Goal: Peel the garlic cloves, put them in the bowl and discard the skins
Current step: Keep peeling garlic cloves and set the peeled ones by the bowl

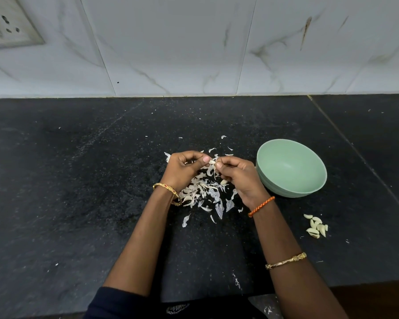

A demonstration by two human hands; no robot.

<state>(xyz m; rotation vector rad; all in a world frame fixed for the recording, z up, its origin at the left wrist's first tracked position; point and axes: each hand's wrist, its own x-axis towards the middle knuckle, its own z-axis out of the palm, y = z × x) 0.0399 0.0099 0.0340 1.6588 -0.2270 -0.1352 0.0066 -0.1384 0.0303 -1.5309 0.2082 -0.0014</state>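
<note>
There are no words, numbers or signs to read here, not on the wall, counter or bowl.

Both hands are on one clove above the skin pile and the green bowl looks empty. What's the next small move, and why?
Probably finish stripping the skin. The left hand and right hand both pinch the garlic clove over the pile of skins, so loosened skin would drop there. Then the clove can go right into the bowl, which holds nothing visible.
</note>
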